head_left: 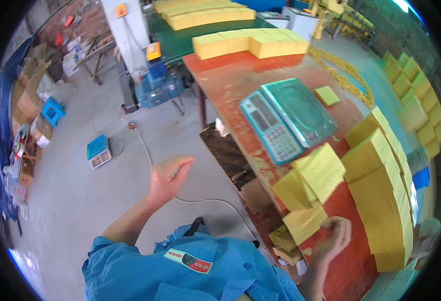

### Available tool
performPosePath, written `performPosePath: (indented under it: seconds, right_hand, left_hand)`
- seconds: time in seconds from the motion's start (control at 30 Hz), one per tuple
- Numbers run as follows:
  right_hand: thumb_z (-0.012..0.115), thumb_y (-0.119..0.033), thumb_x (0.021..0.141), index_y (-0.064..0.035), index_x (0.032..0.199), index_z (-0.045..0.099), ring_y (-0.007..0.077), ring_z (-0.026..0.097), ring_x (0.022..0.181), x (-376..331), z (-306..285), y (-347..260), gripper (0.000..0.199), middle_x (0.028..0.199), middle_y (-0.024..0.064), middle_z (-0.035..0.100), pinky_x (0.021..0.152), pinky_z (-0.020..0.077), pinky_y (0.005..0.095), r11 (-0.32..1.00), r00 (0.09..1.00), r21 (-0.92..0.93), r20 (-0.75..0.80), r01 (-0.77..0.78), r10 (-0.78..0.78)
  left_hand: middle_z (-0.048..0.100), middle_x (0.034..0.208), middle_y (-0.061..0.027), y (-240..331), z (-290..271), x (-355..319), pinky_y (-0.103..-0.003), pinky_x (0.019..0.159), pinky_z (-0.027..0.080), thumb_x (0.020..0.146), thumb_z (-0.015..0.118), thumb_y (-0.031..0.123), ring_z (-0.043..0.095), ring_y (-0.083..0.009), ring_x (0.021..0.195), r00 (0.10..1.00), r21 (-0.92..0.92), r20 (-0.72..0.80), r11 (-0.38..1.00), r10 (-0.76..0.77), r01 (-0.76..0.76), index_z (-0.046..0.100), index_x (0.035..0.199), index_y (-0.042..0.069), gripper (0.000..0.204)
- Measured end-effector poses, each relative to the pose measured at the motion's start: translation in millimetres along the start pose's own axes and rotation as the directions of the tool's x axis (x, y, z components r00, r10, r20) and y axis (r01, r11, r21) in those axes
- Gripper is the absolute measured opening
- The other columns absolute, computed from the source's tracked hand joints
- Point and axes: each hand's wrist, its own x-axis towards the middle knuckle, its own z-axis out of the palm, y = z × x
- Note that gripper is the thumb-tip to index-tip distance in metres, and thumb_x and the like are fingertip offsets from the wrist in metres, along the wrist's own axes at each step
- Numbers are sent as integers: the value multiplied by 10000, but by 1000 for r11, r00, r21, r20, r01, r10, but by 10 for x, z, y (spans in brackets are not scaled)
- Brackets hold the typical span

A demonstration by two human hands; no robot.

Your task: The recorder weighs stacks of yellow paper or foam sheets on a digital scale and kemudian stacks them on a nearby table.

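My left hand hangs in the air over the grey floor, left of the red table, fingers loosely curled and holding nothing. At the table's near edge my right hand pinches a bundle of yellow paper sheets. More loose yellow bundles lie just beyond it. A teal weighing scale stands farther up the table, with a small yellow pad beside it. A long row of stacked yellow sheets runs along the right of the table.
Yellow blocks lie at the table's far end, with more on a green bench behind. A blue motor and a second small scale sit on the floor. Cardboard clutter lines the left wall. A white cable crosses the floor.
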Motion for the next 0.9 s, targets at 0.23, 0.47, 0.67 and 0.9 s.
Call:
performPosePath:
  seconds: [0.23, 0.47, 0.67, 0.9]
  right_hand:
    - [506, -113, 982, 22, 870, 608, 169, 570, 652, -420, 2099, 545, 203, 750, 91, 598, 648, 505, 320, 738, 873, 470, 313, -484, 374]
    - [509, -138, 987, 21, 880, 618, 163, 573, 654, -24, 3254, 1000, 220, 753, 79, 598, 652, 507, 319, 720, 832, 429, 379, -546, 405]
    - [521, -99, 968, 30, 909, 643, 151, 600, 717, 482, 4604, 1275, 187, 798, 73, 611, 708, 507, 293, 676, 750, 377, 514, -633, 416]
    - [498, -87, 990, 14, 954, 660, 111, 611, 794, 1407, 5510, 1282, 194, 829, 41, 632, 766, 493, 258, 768, 722, 270, 606, -581, 333]
  left_hand:
    - [711, 933, -101, -764, -1032, 347, -295, 791, 529, 865, 595, -68, 692, -188, 880, 986, 63, -92, 988, -138, 144, 691, 993, -7, 171]
    - [710, 936, -101, -1603, -1195, 1060, -282, 787, 527, 888, 587, -42, 693, -185, 890, 986, 93, -91, 984, -142, 150, 686, 1008, -15, 158]
    - [697, 973, -118, -2411, -817, 2306, -292, 828, 541, 947, 524, -38, 686, -179, 916, 973, -130, -150, 979, -174, 155, 654, 1051, -57, 167]
    - [693, 998, -115, -2810, -272, 3493, -289, 832, 532, 940, 541, -41, 679, -167, 924, 993, -164, 60, 980, -101, 109, 659, 1052, -53, 164]
